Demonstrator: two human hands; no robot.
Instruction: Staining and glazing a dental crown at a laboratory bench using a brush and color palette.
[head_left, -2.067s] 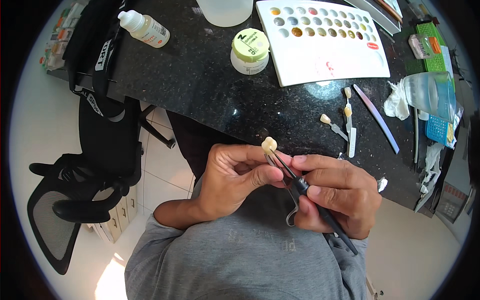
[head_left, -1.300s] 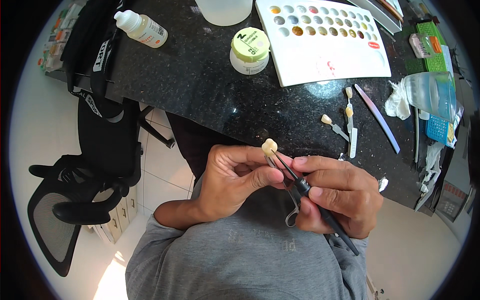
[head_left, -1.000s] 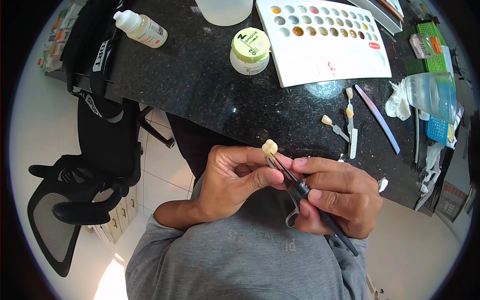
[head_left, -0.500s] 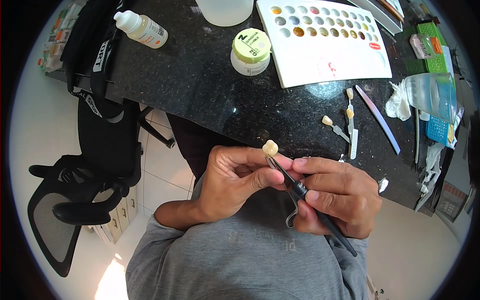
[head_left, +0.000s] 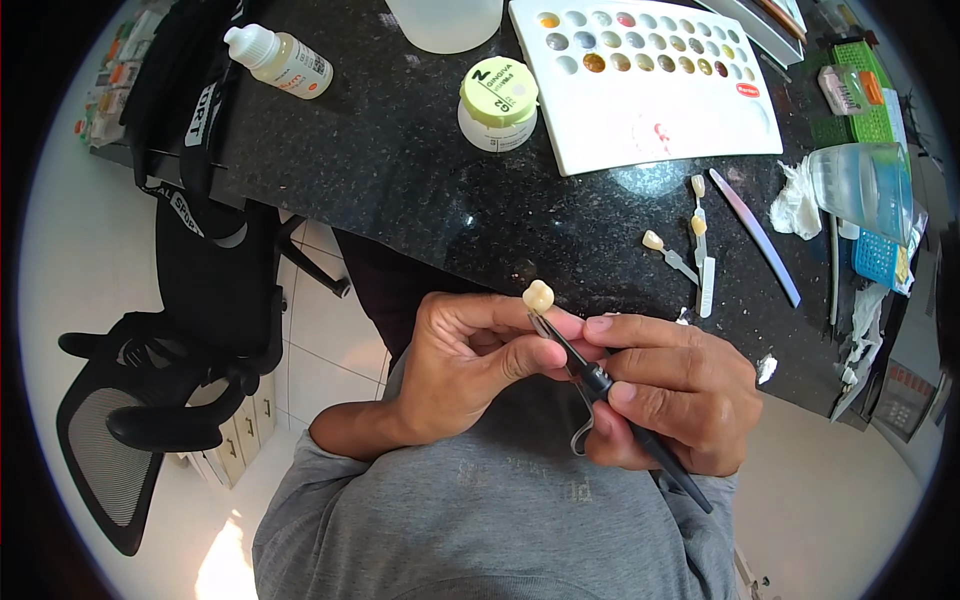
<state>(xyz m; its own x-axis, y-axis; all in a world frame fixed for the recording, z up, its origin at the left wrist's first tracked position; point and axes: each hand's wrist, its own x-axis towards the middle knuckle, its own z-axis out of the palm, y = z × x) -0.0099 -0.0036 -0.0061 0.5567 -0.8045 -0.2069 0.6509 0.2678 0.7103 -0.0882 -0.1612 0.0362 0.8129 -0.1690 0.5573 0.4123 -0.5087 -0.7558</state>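
My left hand (head_left: 470,345) is closed on slim metal tweezers (head_left: 580,432), whose bent end loops out below my fingers. At their tips sits a pale yellow dental crown (head_left: 538,296), its lobed top turned up. My right hand (head_left: 680,390) grips a dark-handled brush (head_left: 665,462) with a black ferrule. It slants up toward the crown, its tip close beneath it; whether the two touch I cannot tell. The fingertips of both hands meet around the tools, which hides part of them.
On the black speckled counter (head_left: 400,170) stand a green-lidded jar (head_left: 498,105), a dropper bottle (head_left: 280,62) and a white paint palette (head_left: 650,115). Shade tabs (head_left: 700,240), a nail file (head_left: 755,238) and a clear cup (head_left: 865,190) lie to the right. An office chair (head_left: 170,400) is at left.
Hands, tweezers, crown and brush keep nearly the same pose. The whole view has shifted very slightly.
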